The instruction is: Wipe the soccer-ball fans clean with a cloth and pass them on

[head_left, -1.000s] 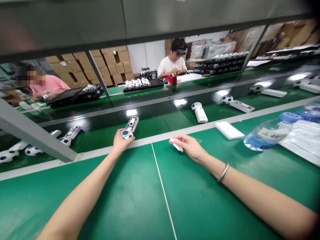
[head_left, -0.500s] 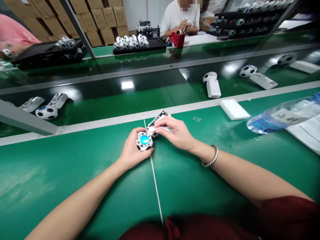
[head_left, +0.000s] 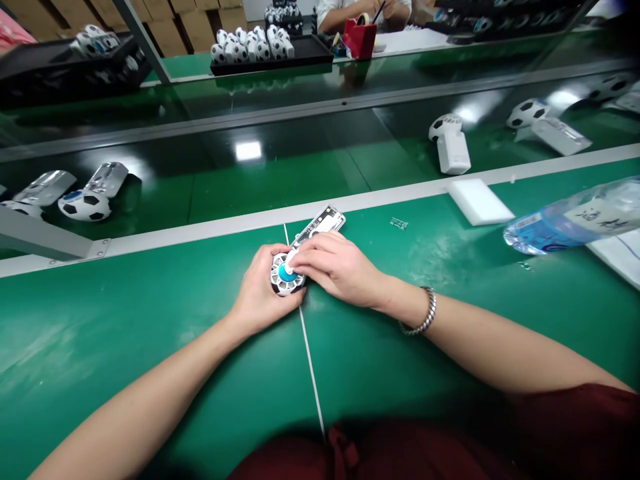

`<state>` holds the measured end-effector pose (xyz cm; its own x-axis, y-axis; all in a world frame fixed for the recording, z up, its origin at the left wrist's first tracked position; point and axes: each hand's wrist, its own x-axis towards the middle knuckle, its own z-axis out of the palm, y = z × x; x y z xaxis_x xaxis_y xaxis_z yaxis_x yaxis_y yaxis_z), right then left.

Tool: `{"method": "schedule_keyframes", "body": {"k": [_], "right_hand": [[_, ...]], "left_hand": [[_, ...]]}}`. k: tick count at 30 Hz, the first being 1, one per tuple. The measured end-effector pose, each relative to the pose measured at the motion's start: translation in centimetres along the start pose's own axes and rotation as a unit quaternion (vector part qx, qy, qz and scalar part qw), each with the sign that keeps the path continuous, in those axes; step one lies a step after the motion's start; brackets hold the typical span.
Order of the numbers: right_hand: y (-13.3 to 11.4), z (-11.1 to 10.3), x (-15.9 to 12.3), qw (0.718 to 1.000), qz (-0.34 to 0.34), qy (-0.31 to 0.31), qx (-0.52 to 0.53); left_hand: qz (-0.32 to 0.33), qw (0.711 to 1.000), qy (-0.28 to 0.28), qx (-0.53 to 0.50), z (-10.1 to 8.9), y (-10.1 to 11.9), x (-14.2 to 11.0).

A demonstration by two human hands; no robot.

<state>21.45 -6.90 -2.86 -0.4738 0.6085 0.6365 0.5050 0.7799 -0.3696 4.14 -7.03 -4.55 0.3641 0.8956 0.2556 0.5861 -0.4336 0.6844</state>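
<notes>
My left hand (head_left: pixel 263 287) is wrapped round the ball-shaped head of a handheld fan (head_left: pixel 286 283) with a soccer-ball pattern, a white grille and a blue centre disc. Its handle (head_left: pixel 327 219) points away to the upper right, with the inner parts exposed. Over the fan's head, my right hand (head_left: pixel 335 267) pinches a small white piece (head_left: pixel 291 261) against the blue disc. The fingers cover most of that piece, so its kind cannot be made out.
A white foam-like block (head_left: pixel 479 201) and a water bottle (head_left: pixel 575 217) lie to the right. Beyond the pale rail, more fans (head_left: pixel 453 147) rest on the green belt (head_left: pixel 300 170). Across it are a black tray (head_left: pixel 313 53) of fan parts, a red holder (head_left: pixel 359 39) and a co-worker.
My left hand brought the fan from the belt's edge to the bench in front of me. My right hand moved in with the white piece, first over the handle, now onto the blue disc.
</notes>
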Motion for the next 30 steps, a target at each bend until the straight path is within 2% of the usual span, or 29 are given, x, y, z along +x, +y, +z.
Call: {"method": "schedule_keyframes", "body": {"k": [3,6,9,13,16,18,21,24,27,30], "right_hand": [[-0.3,-0.2,-0.3,1.000,-0.013,-0.017,-0.007],[-0.5,0.1,-0.1,1.000,0.009,-0.012,0.003],[-0.4,0.1,0.4,0.992,0.087,0.044,0.080],[-0.2,-1.1,1.0,0.951,0.206,0.141,0.184],[0.1,-1.8,1.1,0.926,0.249,0.174,0.224],[0.4,-2.0,1.0,0.922,0.253,0.186,0.226],[1.0,-1.9,0.9,0.924,0.256,0.191,0.211],[1.6,-1.6,0.9,0.927,0.260,0.183,0.198],[2.1,-1.2,0.7,0.931,0.260,0.166,0.193],[2.8,-0.8,0.3,0.933,0.270,0.152,0.184]], "left_hand": [[0.011,1.000,-0.001,-0.001,0.0,0.1,0.0],[0.021,1.000,0.005,0.002,-0.1,0.1,0.0],[0.025,1.000,0.006,0.004,-0.1,0.1,0.2],[0.000,1.000,-0.014,-0.019,-0.3,0.3,0.1],[-0.020,0.998,-0.048,-0.031,-0.8,0.2,0.2],[-0.013,0.996,-0.086,-0.026,-1.7,-0.3,0.9],[0.051,0.985,-0.160,0.036,-3.6,-1.5,4.2],[0.142,0.951,-0.221,0.164,-5.0,-2.9,9.8],[0.209,0.906,-0.212,0.301,-4.5,-3.8,15.5],[0.189,0.896,-0.167,0.364,-2.5,-4.8,19.1]]}}
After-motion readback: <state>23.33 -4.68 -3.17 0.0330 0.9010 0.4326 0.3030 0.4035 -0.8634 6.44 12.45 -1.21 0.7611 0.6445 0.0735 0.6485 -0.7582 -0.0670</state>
